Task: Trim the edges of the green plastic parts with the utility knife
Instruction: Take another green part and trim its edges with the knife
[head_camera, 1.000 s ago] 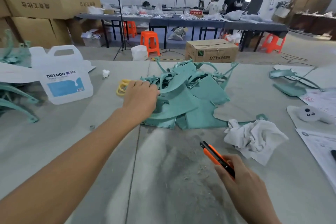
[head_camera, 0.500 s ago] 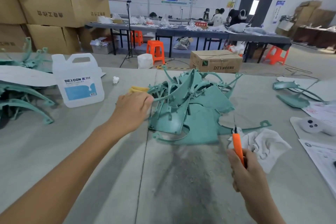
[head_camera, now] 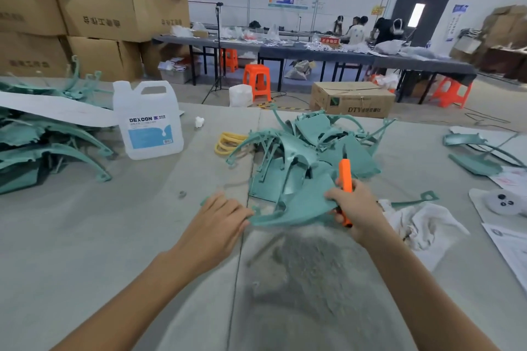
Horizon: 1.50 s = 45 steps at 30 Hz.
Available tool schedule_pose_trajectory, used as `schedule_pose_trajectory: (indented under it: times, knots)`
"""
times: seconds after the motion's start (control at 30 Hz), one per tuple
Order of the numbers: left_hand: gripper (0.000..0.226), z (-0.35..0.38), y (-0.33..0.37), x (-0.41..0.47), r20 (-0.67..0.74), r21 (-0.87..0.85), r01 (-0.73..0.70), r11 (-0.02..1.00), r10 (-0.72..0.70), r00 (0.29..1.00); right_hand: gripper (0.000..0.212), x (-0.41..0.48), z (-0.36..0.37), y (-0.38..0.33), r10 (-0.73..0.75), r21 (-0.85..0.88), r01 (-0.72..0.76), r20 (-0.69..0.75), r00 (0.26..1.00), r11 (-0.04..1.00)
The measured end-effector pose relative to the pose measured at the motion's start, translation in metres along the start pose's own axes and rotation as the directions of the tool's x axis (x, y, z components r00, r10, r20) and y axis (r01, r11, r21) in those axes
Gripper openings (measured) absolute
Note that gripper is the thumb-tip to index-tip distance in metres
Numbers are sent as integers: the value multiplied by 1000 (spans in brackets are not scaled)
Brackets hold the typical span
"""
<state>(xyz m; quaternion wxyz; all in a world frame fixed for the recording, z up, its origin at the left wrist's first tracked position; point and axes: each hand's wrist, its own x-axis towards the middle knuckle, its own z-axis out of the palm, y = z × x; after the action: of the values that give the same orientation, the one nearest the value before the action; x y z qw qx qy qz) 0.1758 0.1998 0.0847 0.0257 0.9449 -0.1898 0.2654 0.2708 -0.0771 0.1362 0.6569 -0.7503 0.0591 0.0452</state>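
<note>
A curved green plastic part (head_camera: 296,205) lies at the near edge of a heap of green parts (head_camera: 310,148) in the middle of the grey table. My left hand (head_camera: 219,219) grips the part's left tip. My right hand (head_camera: 356,208) holds the part's right end with its thumb on top, and its fingers also grip the orange utility knife (head_camera: 345,177), which points upward. I cannot make out the knife's blade.
A white DEXCON jug (head_camera: 148,120) stands at the left, beside more green parts (head_camera: 48,148). Yellow bands (head_camera: 228,142) lie behind the heap. A white rag (head_camera: 422,225), papers (head_camera: 510,248) and other green pieces (head_camera: 479,157) sit at the right. Grey shavings (head_camera: 313,265) cover the table near me.
My left hand pulled a green part from the heap toward me. My right hand, with the knife, came up and left to take hold of the part's other end.
</note>
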Motion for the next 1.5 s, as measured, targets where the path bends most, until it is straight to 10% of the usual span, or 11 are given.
schedule_pose_trajectory:
  times: [0.2,0.43,0.6,0.77,0.9,0.97,1.17,1.3,1.4,1.5]
  knots:
    - [37,1,34,-15,-8,-185,259,948,-265,964,27,-23,-23,19,-177,-209,129,-233,956,969]
    - [9,-6,106,-57,257,-629,538,560,-504,825,36,-86,-53,42,-218,-243,129,-386,896,961]
    - [45,-4,121,-58,661,-678,717,162,-293,691,35,-116,-33,56,-102,309,158,-191,976,938]
    - [47,-5,108,-38,740,-647,513,-564,-303,601,31,-124,13,72,-105,280,69,117,988,957]
    - [45,-7,77,-47,728,-647,305,-699,-448,519,9,-120,34,71,-166,126,147,153,974,981]
    - [40,-6,60,-54,722,-659,241,-713,-508,470,31,-117,38,70,-148,44,143,156,977,989]
    - [41,-13,51,-65,713,-693,328,-642,-540,448,32,-111,69,65,9,230,-67,241,970,971]
    - [68,-29,58,-82,712,-664,626,-409,-601,363,28,-107,83,55,59,348,-158,277,959,924]
    - [74,-30,70,-113,265,-467,803,370,-808,527,28,-105,92,56,74,327,-179,310,948,928]
    - [36,-21,65,-121,-258,-222,449,866,-496,829,29,-109,106,56,85,281,-195,359,929,940]
